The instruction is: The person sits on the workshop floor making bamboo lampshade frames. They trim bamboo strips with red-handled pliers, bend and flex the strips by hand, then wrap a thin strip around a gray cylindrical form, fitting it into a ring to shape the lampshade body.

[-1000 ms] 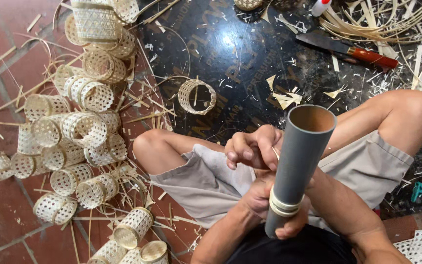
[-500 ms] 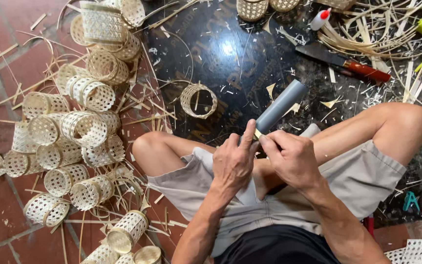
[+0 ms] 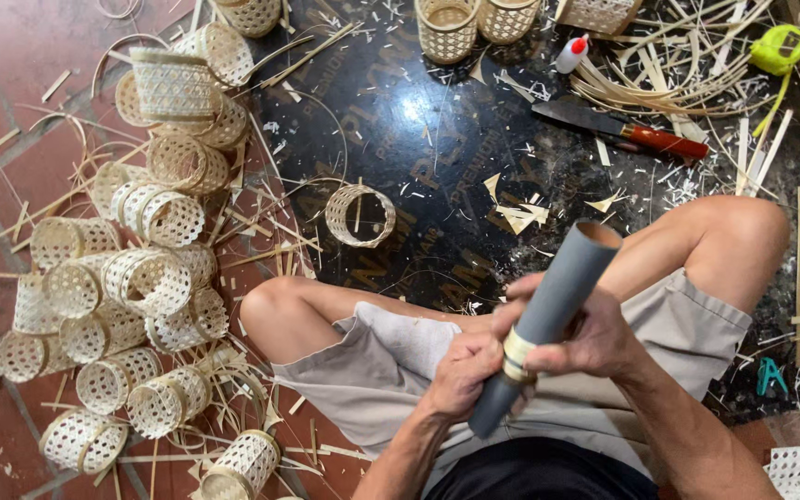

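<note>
I have both hands on a grey tube [image 3: 553, 310] held slanting over my lap, its open end up and away from me. My left hand [image 3: 460, 370] is wrapped around the lower part of the tube, fingers closed on it. My right hand [image 3: 585, 338] is closed around the middle, thumb and fingers pinching a pale bamboo band [image 3: 514, 355] that rings the tube just where the two hands meet. The band sits snug on the tube, and I cannot tell whether its ends are joined.

Judging by what lies around, much is made and more is left. Well out to the left of my left hand lies a heap of woven bamboo cylinders [image 3: 145, 278] on the red tile floor [image 3: 2, 139], all of like shape. Ahead of my left hand, past my knee, a single bare ring [image 3: 360, 215] lies on the dark board [image 3: 418, 139], not yet woven up. Far ahead of my right hand are a knife with a red handle [image 3: 618, 128], a small glue bottle [image 3: 571, 54], a yellow tape measure [image 3: 778, 48] and a sheaf of loose bamboo strips [image 3: 659, 79], so there is stock to use. The band in my hands seems at an early stage, shaped on the tube only.
</note>
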